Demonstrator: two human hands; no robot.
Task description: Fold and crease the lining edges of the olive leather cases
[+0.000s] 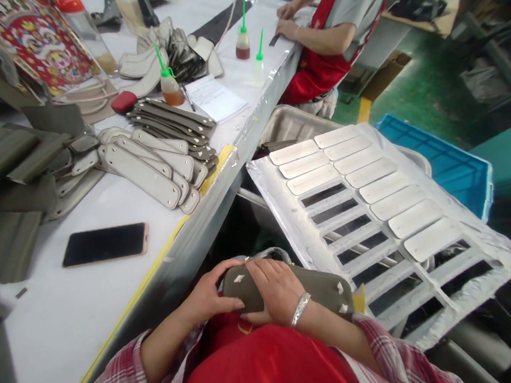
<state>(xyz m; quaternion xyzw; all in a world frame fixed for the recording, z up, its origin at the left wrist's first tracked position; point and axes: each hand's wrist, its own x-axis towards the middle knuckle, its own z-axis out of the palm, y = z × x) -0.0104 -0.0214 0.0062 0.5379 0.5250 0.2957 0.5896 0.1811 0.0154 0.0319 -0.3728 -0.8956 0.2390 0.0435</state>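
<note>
Close against my red apron, an olive-grey rounded panel (pixel 319 286) with small whitish tabs near its ends is held in both hands. My left hand (pixel 211 295) pinches its left end, thumb in front and fingers over the top edge. Across the panel's middle lies my right hand (pixel 276 289), fingers bent over the upper edge. What sits behind the panel is mostly hidden; a bit of clear plastic shows above it. To the right, a white slotted board (pixel 295 230) carries several pale rounded strips (pixel 414 218).
On the white table (pixel 70 330) lie a phone (pixel 104 244), a pile of pale riveted strips (pixel 145 172), dark strips (pixel 171 121) and green-tipped glue bottles (pixel 171 91). A blue crate (pixel 437 162) stands beyond the board. A co-worker's hands (pixel 287 23) work at the far table edge.
</note>
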